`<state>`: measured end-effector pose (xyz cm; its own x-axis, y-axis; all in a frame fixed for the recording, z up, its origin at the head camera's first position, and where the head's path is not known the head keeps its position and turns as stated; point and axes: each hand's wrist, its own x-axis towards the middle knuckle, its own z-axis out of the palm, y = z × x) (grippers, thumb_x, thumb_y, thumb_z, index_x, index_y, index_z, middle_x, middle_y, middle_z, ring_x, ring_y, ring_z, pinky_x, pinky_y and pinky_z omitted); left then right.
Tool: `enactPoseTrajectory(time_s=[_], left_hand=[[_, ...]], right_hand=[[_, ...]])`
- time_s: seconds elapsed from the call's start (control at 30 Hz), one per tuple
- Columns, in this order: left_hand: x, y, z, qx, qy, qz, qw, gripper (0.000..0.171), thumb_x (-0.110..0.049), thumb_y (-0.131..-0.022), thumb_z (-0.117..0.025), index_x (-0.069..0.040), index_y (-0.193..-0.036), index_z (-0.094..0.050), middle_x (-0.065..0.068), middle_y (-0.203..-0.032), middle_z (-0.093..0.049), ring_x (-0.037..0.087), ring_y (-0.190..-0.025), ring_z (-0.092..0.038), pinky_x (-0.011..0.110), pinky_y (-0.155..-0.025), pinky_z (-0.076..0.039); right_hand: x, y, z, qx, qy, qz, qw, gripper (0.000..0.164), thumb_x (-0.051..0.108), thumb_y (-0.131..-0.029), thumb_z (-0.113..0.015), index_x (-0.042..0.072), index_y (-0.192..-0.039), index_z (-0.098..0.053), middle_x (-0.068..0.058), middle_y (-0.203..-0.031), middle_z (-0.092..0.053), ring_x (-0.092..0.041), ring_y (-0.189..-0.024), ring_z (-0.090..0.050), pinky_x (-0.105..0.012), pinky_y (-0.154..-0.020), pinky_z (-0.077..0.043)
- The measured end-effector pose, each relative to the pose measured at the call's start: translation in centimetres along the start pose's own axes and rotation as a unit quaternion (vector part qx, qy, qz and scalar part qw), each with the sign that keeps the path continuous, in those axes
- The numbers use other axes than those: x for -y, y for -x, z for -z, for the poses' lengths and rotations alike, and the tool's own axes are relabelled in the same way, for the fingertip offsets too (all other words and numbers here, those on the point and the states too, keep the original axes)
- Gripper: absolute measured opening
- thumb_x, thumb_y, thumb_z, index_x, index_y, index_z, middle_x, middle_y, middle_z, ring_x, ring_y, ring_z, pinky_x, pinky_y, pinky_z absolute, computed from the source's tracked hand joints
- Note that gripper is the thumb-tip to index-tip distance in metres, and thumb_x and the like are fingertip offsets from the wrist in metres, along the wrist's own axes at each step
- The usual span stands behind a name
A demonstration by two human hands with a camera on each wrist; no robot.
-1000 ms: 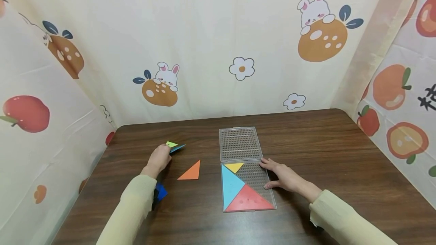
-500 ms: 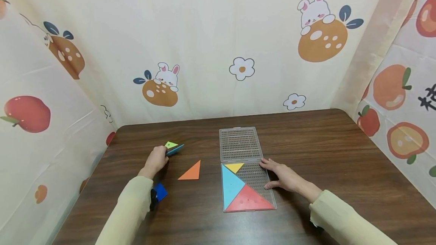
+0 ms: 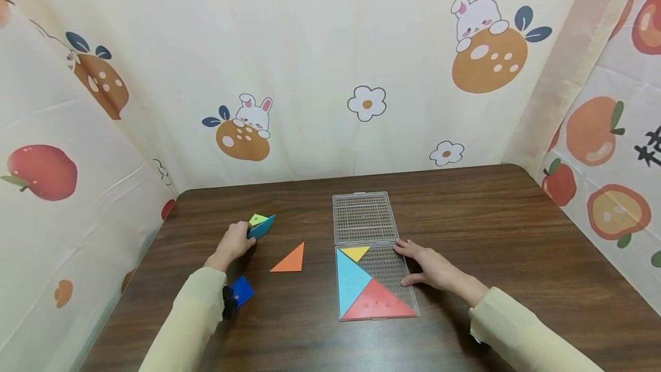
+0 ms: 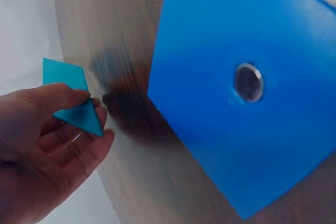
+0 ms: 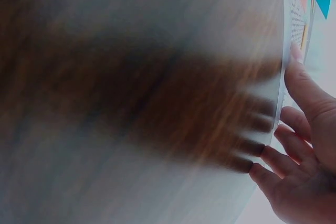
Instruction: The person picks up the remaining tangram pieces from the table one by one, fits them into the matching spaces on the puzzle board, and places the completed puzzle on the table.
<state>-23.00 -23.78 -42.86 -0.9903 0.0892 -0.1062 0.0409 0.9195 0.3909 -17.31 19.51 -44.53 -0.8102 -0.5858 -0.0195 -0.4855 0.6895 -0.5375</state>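
The person's left hand (image 3: pixel 234 241) pinches a thin teal-blue, slant-sided flat piece (image 3: pixel 261 227) between thumb and fingers, at the far left of the table. The piece is tilted up on the near side of a light green flat triangle (image 3: pixel 256 219) and partly hides it; in the left wrist view the thumb covers its middle.

Nearer than that hand lie two more pieces: a flat orange triangle (image 3: pixel 291 260), to the right, and a deep blue four-sided piece (image 3: pixel 242 291) with a round silvery inset, beside the black device (image 3: pixel 229 302) on the left wrist.

The right hand (image 3: pixel 426 266) lies spread at the right edge of an open, hinged transparent plastic case (image 3: pixel 364 219) — thumb apart from the fingers, the thumb at the near half's edge and the fingertips by the hinge. Inside the near half lie a small yellow triangle (image 3: pixel 356 253) at the far left, a large light blue triangle (image 3: pixel 352 280) along the left side and a large red triangle (image 3: pixel 379 302) along the near side.

Pale yellow sleeves (image 3: pixel 521 320) cover both arms. The table (image 3: pixel 465 211) is dark brown wood grain; beyond it hangs a cream cloth (image 3: pixel 310 45) printed with fruit, rabbits and flowers.
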Motion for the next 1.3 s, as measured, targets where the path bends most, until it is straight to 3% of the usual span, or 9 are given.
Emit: enactPoseTrajectory(time_s=[0.17,0.47,0.57,0.73,0.93,1.3], left_hand=[[0.1,0.0,-0.3,0.003,0.016,0.003,0.9999,0.015,0.000,-0.081,-0.061,0.010,-0.091,-0.058,0.018,-0.085,-0.059,0.024,-0.074,-0.052,0.042,-0.071,-0.046],[-0.2,0.4,-0.2,-0.026,0.033,-0.018,0.9990,0.009,0.000,-0.079,-0.062,0.002,-0.073,-0.055,0.007,-0.067,-0.048,0.019,-0.064,-0.043,0.032,-0.060,-0.038],[-0.3,0.5,-0.2,-0.038,0.042,-0.016,0.9983,0.006,0.000,-0.079,-0.062,0.005,-0.078,-0.059,0.011,-0.073,-0.054,0.020,-0.067,-0.046,0.035,-0.064,-0.042],[-0.6,0.8,-0.1,-0.061,0.055,-0.014,0.9965,0.020,-0.001,-0.078,-0.063,0.011,-0.093,-0.061,0.022,-0.090,-0.060,0.028,-0.080,-0.055,0.044,-0.074,-0.046],[-1.0,1.0,0.1,-0.083,0.074,-0.007,0.9938,0.023,-0.001,-0.077,-0.064,0.012,-0.095,-0.061,0.026,-0.093,-0.060,0.032,-0.084,-0.057,0.045,-0.075,-0.046],[-1.6,1.4,0.2,-0.162,0.118,-0.027,0.9794,0.015,-0.001,-0.073,-0.068,0.009,-0.084,-0.064,0.018,-0.078,-0.062,0.024,-0.069,-0.056,0.038,-0.065,-0.048]], right_hand=[[-0.1,0.0,0.0,0.000,0.002,0.000,1.000,0.071,0.030,-0.072,-0.071,-0.004,-0.128,-0.043,-0.024,-0.135,-0.034,-0.043,-0.120,-0.031,-0.054,-0.090,-0.032],[-0.1,0.0,-0.1,0.001,-0.001,0.000,1.000,0.072,0.031,-0.072,-0.070,-0.004,-0.128,-0.043,-0.024,-0.135,-0.034,-0.043,-0.121,-0.030,-0.054,-0.091,-0.031],[-0.1,0.0,-0.1,0.000,-0.001,0.002,1.000,0.071,0.030,-0.071,-0.071,-0.005,-0.127,-0.043,-0.024,-0.134,-0.034,-0.043,-0.121,-0.031,-0.053,-0.091,-0.031],[-0.1,0.0,-0.1,-0.001,0.001,0.005,1.000,0.072,0.030,-0.071,-0.071,-0.005,-0.127,-0.043,-0.024,-0.134,-0.034,-0.043,-0.120,-0.031,-0.053,-0.091,-0.032],[-0.2,0.0,-0.1,0.000,-0.002,0.004,1.000,0.072,0.030,-0.071,-0.071,-0.005,-0.127,-0.043,-0.024,-0.134,-0.034,-0.043,-0.120,-0.031,-0.053,-0.090,-0.032],[-0.2,0.0,-0.1,0.001,-0.006,0.000,1.000,0.072,0.031,-0.071,-0.070,-0.004,-0.127,-0.043,-0.023,-0.135,-0.034,-0.042,-0.122,-0.030,-0.053,-0.091,-0.031]])
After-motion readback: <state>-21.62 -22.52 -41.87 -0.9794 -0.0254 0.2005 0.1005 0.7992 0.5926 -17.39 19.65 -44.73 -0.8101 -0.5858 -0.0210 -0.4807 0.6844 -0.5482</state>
